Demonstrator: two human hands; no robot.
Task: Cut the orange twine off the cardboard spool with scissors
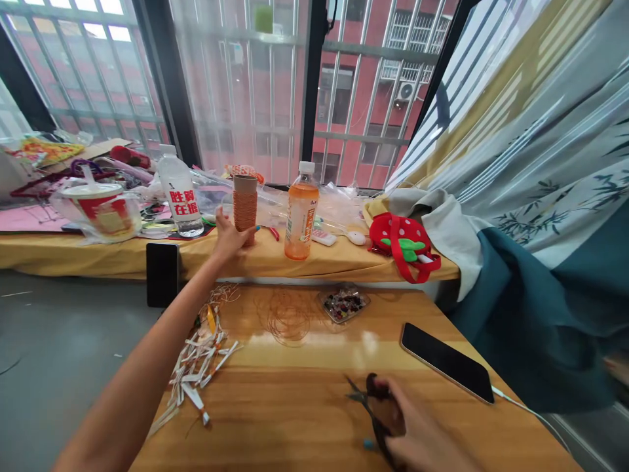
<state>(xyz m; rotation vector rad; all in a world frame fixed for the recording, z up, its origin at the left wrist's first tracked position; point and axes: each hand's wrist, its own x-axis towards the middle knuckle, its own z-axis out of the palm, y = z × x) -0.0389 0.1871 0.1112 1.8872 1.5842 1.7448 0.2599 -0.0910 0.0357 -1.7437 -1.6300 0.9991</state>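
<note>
My left hand (230, 237) reaches out to the windowsill, its fingers about the lower part of a spool of orange-brown cord (245, 206) wound on a cardboard tube. The spool stands upright, with the bare rim of the tube on top. Above the front of the wooden table, my right hand (410, 423) grips black-handled scissors (376, 413), whose blades are apart and point to the upper left. This hand is somewhat blurred. Loose coils of thin brown cord (289, 318) lie on the table between the hands, beside a clear tray of beads (344, 304).
White strips (196, 367) pile up at the table's left. A black phone (447, 362) with a cable lies right; another dark device (163, 275) leans at the sill's edge. Along the sill stand an orange drink bottle (301, 213), a water bottle (179, 193) and a red strawberry bag (400, 242).
</note>
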